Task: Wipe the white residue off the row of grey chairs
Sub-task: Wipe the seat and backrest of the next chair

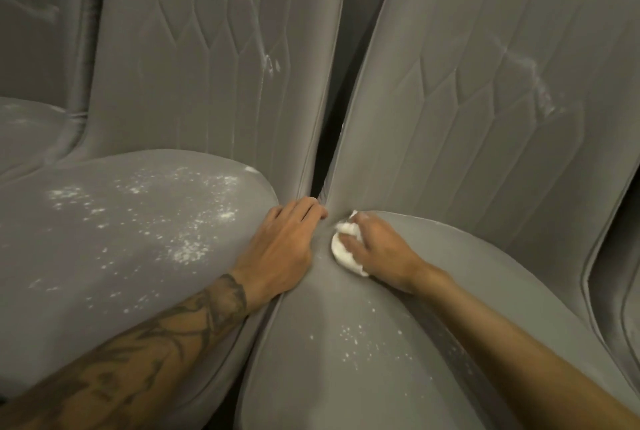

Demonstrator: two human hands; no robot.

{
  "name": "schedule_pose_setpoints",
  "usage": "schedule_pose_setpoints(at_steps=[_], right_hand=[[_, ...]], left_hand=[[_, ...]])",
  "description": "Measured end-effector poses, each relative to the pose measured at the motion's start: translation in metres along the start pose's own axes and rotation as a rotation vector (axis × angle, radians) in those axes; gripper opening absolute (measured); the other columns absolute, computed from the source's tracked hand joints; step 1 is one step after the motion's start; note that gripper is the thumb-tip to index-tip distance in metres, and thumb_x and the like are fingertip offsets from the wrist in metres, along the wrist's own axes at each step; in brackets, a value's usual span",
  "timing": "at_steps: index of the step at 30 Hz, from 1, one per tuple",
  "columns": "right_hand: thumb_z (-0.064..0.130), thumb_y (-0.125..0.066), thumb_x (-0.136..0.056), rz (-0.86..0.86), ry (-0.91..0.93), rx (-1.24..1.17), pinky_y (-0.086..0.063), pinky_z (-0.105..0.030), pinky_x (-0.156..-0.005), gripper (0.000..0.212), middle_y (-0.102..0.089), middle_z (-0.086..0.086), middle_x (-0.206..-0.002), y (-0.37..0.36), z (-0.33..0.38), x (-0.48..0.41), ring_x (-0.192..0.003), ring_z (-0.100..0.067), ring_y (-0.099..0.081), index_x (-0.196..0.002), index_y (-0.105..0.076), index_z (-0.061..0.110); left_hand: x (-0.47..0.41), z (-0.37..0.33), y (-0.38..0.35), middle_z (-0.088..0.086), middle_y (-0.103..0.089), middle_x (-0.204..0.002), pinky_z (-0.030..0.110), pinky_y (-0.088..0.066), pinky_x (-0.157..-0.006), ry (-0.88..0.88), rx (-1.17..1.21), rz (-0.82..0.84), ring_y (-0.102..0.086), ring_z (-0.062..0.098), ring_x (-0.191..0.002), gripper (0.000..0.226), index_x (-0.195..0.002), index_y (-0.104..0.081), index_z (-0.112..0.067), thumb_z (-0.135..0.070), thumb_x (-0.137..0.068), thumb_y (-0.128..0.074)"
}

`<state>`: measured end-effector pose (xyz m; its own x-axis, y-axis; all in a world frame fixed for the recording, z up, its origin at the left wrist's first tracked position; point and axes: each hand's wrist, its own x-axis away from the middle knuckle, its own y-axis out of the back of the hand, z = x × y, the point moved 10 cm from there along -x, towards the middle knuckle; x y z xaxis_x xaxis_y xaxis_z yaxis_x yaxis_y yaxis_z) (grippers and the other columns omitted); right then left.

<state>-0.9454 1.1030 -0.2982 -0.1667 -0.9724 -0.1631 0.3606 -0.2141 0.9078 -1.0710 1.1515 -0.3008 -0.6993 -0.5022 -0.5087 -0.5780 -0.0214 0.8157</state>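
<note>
Two grey velvet chairs stand side by side. The left chair seat (114,256) carries scattered white residue (187,249). The right chair seat (329,377) has a smaller patch of white specks (360,336). My right hand (381,249) grips a crumpled white cloth (343,253) and presses it on the back left corner of the right seat. My left hand (280,249) rests flat on the right edge of the left seat, its fingertips at the gap between the chairs. White smears mark the left backrest (270,62) and the right backrest (533,83).
A third grey chair (31,132) with faint dust shows at the far left. Another chair's edge (616,274) is at the far right. A narrow dark gap (322,166) runs between the two middle backrests.
</note>
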Motion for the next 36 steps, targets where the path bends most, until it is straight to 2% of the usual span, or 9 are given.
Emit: schedule_pose_setpoints(at_steps=[3, 8, 10, 14, 20, 25, 30, 33, 36], right_hand=[[0.03, -0.05, -0.102, -0.055, -0.143, 0.075, -0.04, -0.037, -0.087, 0.031, -0.058, -0.019, -0.112, 0.005, -0.012, -0.02, -0.103, -0.035, -0.055, -0.108, -0.058, 0.001], [0.04, -0.048, -0.099, 0.041, 0.159, -0.086, -0.043, -0.028, -0.08, 0.027, -0.059, -0.001, -0.099, -0.017, 0.034, 0.015, -0.088, -0.015, -0.056, -0.098, -0.059, 0.015], [0.037, -0.051, -0.101, 0.042, 0.12, -0.098, -0.043, -0.03, -0.083, 0.027, -0.059, -0.001, -0.099, -0.006, 0.018, 0.011, -0.091, -0.016, -0.057, -0.1, -0.061, 0.012], [0.029, -0.051, -0.102, -0.062, -0.143, 0.035, -0.043, -0.04, -0.087, 0.029, -0.059, -0.017, -0.109, 0.008, -0.015, -0.021, -0.101, -0.035, -0.056, -0.104, -0.059, 0.001], [0.038, -0.052, -0.1, 0.062, 0.089, -0.117, -0.043, -0.032, -0.085, 0.023, -0.059, -0.002, -0.103, -0.012, 0.016, 0.003, -0.095, -0.017, -0.056, -0.105, -0.058, 0.016], [0.031, -0.052, -0.101, -0.075, -0.156, -0.008, -0.044, -0.04, -0.089, 0.028, -0.058, -0.014, -0.11, 0.001, -0.007, -0.023, -0.101, -0.031, -0.056, -0.108, -0.058, 0.005], [0.035, -0.056, -0.098, 0.033, 0.134, -0.155, -0.043, -0.03, -0.081, 0.02, -0.061, -0.001, -0.098, -0.015, 0.027, 0.007, -0.091, -0.016, -0.057, -0.102, -0.06, 0.016], [0.034, -0.056, -0.101, 0.0, 0.015, -0.071, -0.043, -0.035, -0.088, 0.027, -0.06, -0.009, -0.107, -0.001, 0.008, -0.007, -0.099, -0.024, -0.057, -0.11, -0.059, 0.008], [0.035, -0.056, -0.1, -0.026, -0.029, -0.001, -0.041, -0.035, -0.085, 0.03, -0.058, -0.012, -0.107, -0.002, 0.012, -0.015, -0.097, -0.028, -0.056, -0.105, -0.058, 0.006]], left_hand=[[0.0, -0.002, 0.001, -0.004, -0.052, -0.131, 0.029, -0.035, -0.1, 0.002, -0.011, 0.008, -0.05, 0.016, -0.119, 0.043, -0.128, -0.055, -0.023, -0.005, -0.09, -0.052], [0.001, -0.004, 0.003, -0.006, -0.052, -0.128, 0.036, -0.039, -0.102, -0.024, 0.018, -0.01, -0.051, 0.015, -0.117, 0.025, -0.125, -0.053, -0.025, -0.018, -0.1, -0.053], [0.002, -0.001, 0.003, -0.005, -0.052, -0.13, 0.034, -0.038, -0.103, -0.004, 0.018, -0.007, -0.049, 0.016, -0.119, 0.035, -0.127, -0.054, -0.024, -0.009, -0.096, -0.052], [0.0, -0.002, 0.003, -0.004, -0.052, -0.132, 0.03, -0.034, -0.102, 0.012, 0.005, 0.001, -0.049, 0.016, -0.12, 0.047, -0.129, -0.055, -0.023, -0.002, -0.087, -0.051], [0.0, -0.001, 0.003, -0.005, -0.052, -0.132, 0.032, -0.036, -0.103, 0.003, 0.019, -0.014, -0.05, 0.015, -0.12, 0.04, -0.129, -0.054, -0.023, -0.003, -0.093, -0.053], [-0.001, -0.002, 0.003, -0.004, -0.052, -0.133, 0.031, -0.036, -0.103, 0.006, 0.002, 0.0, -0.049, 0.015, -0.122, 0.047, -0.129, -0.054, -0.022, 0.0, -0.088, -0.053], [0.0, -0.002, 0.006, -0.005, -0.053, -0.127, 0.036, -0.04, -0.099, -0.016, 0.013, -0.022, -0.052, 0.016, -0.115, 0.028, -0.123, -0.054, -0.025, -0.013, -0.098, -0.055], [0.0, 0.0, 0.003, -0.003, -0.053, -0.13, 0.033, -0.038, -0.1, 0.011, 0.014, -0.001, -0.052, 0.017, -0.117, 0.046, -0.126, -0.055, -0.022, 0.0, -0.086, -0.056], [0.0, -0.003, 0.005, -0.004, -0.053, -0.128, 0.031, -0.038, -0.099, -0.002, 0.019, 0.005, -0.051, 0.016, -0.114, 0.04, -0.125, -0.055, -0.022, -0.003, -0.091, -0.053]])
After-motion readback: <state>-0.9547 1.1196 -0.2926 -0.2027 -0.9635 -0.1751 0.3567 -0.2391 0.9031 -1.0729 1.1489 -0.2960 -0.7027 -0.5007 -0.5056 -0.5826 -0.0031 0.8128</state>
